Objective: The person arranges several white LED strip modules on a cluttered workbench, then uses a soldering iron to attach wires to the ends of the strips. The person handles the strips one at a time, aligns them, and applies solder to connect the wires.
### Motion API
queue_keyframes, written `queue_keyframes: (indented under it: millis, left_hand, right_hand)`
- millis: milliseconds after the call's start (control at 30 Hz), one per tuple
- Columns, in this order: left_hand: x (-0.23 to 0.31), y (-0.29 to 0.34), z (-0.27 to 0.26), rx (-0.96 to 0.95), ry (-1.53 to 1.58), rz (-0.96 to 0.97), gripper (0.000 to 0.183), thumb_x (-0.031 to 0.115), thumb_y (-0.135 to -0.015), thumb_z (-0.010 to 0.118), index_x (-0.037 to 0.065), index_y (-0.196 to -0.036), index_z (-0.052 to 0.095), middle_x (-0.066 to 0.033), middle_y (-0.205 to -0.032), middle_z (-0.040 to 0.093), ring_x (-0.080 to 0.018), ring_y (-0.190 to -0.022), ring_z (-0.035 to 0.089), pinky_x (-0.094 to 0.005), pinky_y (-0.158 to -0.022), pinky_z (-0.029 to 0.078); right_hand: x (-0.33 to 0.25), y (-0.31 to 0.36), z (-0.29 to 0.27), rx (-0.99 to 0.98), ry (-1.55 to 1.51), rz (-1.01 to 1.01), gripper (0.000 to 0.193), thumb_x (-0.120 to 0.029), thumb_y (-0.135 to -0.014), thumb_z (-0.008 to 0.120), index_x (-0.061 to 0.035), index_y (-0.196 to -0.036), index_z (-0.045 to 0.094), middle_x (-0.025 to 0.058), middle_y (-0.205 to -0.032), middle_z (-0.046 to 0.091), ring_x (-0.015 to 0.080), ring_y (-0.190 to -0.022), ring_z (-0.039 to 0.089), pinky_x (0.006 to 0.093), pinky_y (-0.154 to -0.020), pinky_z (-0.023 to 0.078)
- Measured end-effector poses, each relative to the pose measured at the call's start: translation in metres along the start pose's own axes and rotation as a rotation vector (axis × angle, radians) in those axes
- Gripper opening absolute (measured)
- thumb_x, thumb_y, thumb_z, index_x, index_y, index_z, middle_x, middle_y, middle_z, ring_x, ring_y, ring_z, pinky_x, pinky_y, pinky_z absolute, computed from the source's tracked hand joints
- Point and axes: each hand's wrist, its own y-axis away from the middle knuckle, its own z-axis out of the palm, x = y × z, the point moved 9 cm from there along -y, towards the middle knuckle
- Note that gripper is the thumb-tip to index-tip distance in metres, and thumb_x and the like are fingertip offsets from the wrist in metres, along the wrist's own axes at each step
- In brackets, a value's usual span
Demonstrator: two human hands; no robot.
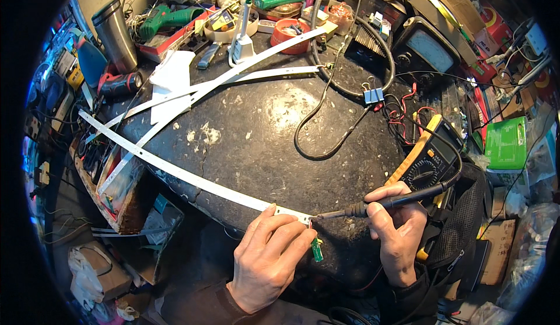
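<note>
A long white LED strip (198, 180) runs from the far left of the dark worktop to its front edge. My left hand (270, 257) is closed over the strip's near end, its fingers pressing there. Beside those fingers a small green circuit board (317, 250) hangs by short wires from the strip's end. My right hand (398, 223) grips a black soldering iron (385, 204) like a pen. The iron's tip points left and meets the strip's end, or sits right beside it; exact contact is too small to tell.
Two more white strips (233, 68) cross at the back left over a white paper (171, 86). A multimeter (426, 158) lies at the right, near the iron's black cable (461, 170). Farther back are a blue binder clip (373, 95), an analog meter (430, 48) and a steel tumbler (115, 36).
</note>
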Motion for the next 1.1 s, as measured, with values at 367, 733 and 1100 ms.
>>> queue_keyframes:
  millis: [367, 733, 1100]
  left_hand:
    - [-0.003, 0.002, 0.002, -0.021, 0.024, -0.004, 0.028, 0.008, -0.083, 0.077, 0.007, -0.111, 0.080, -0.0056, -0.113, 0.076, -0.0273, -0.113, 0.071, -0.0551, -0.111, 0.054]
    - [-0.004, 0.003, 0.003, -0.028, 0.045, -0.023, 0.032, 0.005, -0.082, 0.076, 0.009, -0.113, 0.080, -0.0054, -0.113, 0.076, -0.0287, -0.113, 0.071, -0.0564, -0.113, 0.052]
    - [0.004, -0.001, 0.004, -0.094, 0.004, -0.031, 0.041, 0.006, -0.081, 0.077, 0.013, -0.121, 0.081, -0.0033, -0.109, 0.072, -0.0272, -0.112, 0.069, -0.0564, -0.114, 0.051]
  right_hand:
    - [0.001, -0.004, 0.002, -0.021, 0.034, 0.008, 0.011, -0.003, -0.097, 0.072, 0.0006, -0.107, 0.069, 0.0015, -0.090, 0.067, 0.0054, -0.075, 0.061, 0.0219, -0.071, 0.050]
    - [-0.006, -0.010, 0.004, -0.065, 0.067, -0.041, 0.012, -0.001, -0.097, 0.072, 0.0002, -0.108, 0.070, 0.0002, -0.088, 0.067, 0.0041, -0.076, 0.063, 0.0203, -0.070, 0.049]
    - [-0.005, -0.010, 0.002, -0.083, 0.073, -0.014, 0.011, -0.001, -0.096, 0.074, 0.0000, -0.107, 0.072, 0.0006, -0.090, 0.069, 0.0048, -0.078, 0.065, 0.0210, -0.071, 0.051]
